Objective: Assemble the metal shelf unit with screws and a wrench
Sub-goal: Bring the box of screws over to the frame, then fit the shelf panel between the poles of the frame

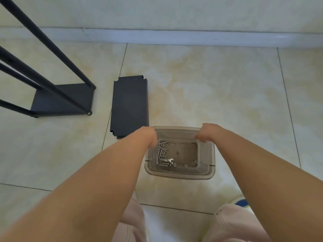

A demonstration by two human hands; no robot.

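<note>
I can't see the fingers of my left hand point(151, 137) or right hand point(204, 135); they curl over the bin point(180, 175) rim, so the grip is hidden. The frame point(52, 95) posts run off the top and left edges, and a shelf point(130, 105) corner sits behind my left wrist. Screws point(161, 154) and wrench point(169, 160) are too small to count or read, and a blue obj. point(242, 201) by my right arm is mostly covered.

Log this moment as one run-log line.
hands: left, right gripping clear bin rim | bin: screws, wrench | loose shelf panel on floor
</note>
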